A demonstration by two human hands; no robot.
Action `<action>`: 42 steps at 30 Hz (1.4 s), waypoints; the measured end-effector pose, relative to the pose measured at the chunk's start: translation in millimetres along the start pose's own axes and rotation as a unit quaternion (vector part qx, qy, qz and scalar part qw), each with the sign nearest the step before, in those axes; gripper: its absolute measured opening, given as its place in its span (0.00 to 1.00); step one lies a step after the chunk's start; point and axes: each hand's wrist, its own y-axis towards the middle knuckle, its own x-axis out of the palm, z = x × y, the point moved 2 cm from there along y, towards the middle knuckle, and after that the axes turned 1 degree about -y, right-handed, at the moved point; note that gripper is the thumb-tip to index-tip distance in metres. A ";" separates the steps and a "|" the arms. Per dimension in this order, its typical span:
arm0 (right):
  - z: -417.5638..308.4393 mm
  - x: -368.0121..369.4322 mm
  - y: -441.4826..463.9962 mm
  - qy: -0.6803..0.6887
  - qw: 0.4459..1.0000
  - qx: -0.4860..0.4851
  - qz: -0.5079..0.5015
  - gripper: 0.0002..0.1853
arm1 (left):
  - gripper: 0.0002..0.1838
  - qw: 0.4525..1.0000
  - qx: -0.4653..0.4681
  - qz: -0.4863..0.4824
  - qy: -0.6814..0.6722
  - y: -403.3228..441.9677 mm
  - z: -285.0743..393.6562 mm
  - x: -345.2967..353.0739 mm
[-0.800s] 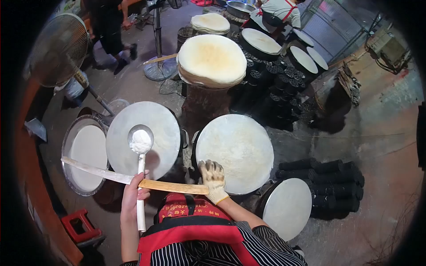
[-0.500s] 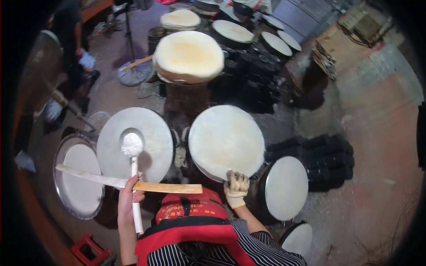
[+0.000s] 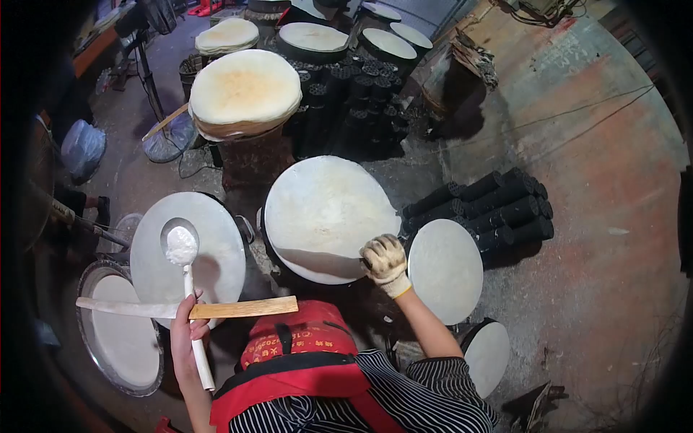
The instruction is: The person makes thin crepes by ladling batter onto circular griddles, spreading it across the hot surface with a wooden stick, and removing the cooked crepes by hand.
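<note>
My bare left hand [image 3: 190,317] is closed around the white handle of a ladle [image 3: 198,353] and a flat wooden spreader [image 3: 242,309], which cross in its grip. White batter fills the ladle's bowl, held over the left round griddle [image 3: 220,252]. My gloved right hand [image 3: 385,263] is closed at the near right edge of a thin white pancake [image 3: 328,206] on the middle griddle [image 3: 317,270]. The pancake's near edge is raised, with a shadow below it. My fingertips are partly hidden by the glove.
A basin of white batter [image 3: 119,332] stands at left. Two more round pale discs, one a large plate [image 3: 445,270], stand at right near stacked black coal briquettes [image 3: 498,206]. Beyond the griddle rises a pile of pancakes [image 3: 245,90].
My right hand has lifted the pancake's near edge off the middle griddle, uncovering a strip of it. My left hand still holds ladle and spreader. The view has shifted to the right.
</note>
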 end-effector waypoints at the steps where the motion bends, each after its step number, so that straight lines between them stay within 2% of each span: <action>1: 4.1 -7.0 13.0 -0.003 1.000 -0.022 0.005 0.11 | 0.12 1.000 0.003 -0.005 -0.003 1.2 -1.2 -2.1; 3: 17.6 -10.3 29.6 -0.008 0.998 -0.066 0.020 0.09 | 0.12 1.000 0.012 -0.008 -0.006 3.1 -4.4 0.0; 6: 27.3 -12.1 38.9 0.014 0.994 -0.110 -0.024 0.08 | 0.13 1.000 0.025 0.012 -0.002 0.4 -6.5 5.9; 10: 36.6 -8.9 38.4 0.018 0.992 -0.123 -0.037 0.09 | 0.13 0.999 0.033 0.017 -0.005 4.6 -12.6 10.2; 14: 36.2 -29.7 62.2 0.029 0.991 -0.129 0.013 0.10 | 0.13 0.999 0.034 0.020 -0.020 7.0 -17.0 11.9; 17: 21.2 -36.9 71.0 0.054 0.985 -0.162 -0.004 0.10 | 0.13 0.999 0.028 0.035 -0.030 1.9 -20.0 22.1; 18: 20.1 -30.5 66.3 0.056 0.984 -0.161 -0.045 0.11 | 0.13 0.998 0.020 0.037 -0.036 1.9 -21.6 25.6; 21: 24.8 -19.6 63.8 0.066 0.983 -0.164 -0.048 0.12 | 0.13 0.998 0.006 0.038 -0.054 -1.6 -21.6 30.6; 23: 26.1 -36.0 84.0 -0.004 0.985 -0.173 0.019 0.14 | 0.13 0.998 -0.001 0.033 -0.060 -2.1 -19.5 30.9; 25: 28.0 -55.5 126.6 -0.033 0.981 -0.189 -0.010 0.11 | 0.12 0.998 0.013 0.022 -0.054 -5.4 -15.8 33.3; 27: 34.1 -60.3 174.4 -0.096 0.975 -0.181 -0.085 0.09 | 0.12 0.998 0.020 0.008 -0.055 -6.6 -12.7 29.9; 29: 40.0 -64.3 230.8 -0.057 0.966 -0.251 -0.018 0.06 | 0.12 0.998 0.040 0.036 -0.029 -12.2 -11.7 26.8; 31: 32.7 -61.9 290.0 -0.111 0.956 -0.246 -0.113 0.05 | 0.12 0.997 0.052 0.043 -0.026 -17.2 -9.1 19.3; 33: 39.3 -38.9 345.7 -0.161 0.947 -0.226 -0.164 0.04 | 0.12 0.997 0.067 0.039 -0.016 -24.5 -9.6 7.7; 35: 25.1 -42.2 400.3 -0.141 0.942 -0.224 -0.206 0.05 | 0.11 0.996 0.080 0.030 0.000 -31.6 -3.7 -6.7; 37: 10.0 -47.4 449.5 -0.191 0.942 -0.197 -0.195 0.06 | 0.11 0.996 0.080 0.049 0.000 -38.3 3.5 -21.6; 39: 2.3 -74.0 484.1 -0.108 0.960 -0.137 -0.217 0.10 | 0.11 0.994 0.079 0.069 0.001 -39.4 6.8 -28.3; 41: 27.6 -79.2 528.2 0.046 0.967 -0.079 -0.237 0.12 | 0.10 0.993 0.090 0.079 0.001 -44.1 12.7 -39.6; 42: 41.4 -85.2 543.6 0.061 0.972 -0.110 -0.199 0.12 | 0.10 0.992 0.096 0.084 -0.001 -45.2 15.6 -42.9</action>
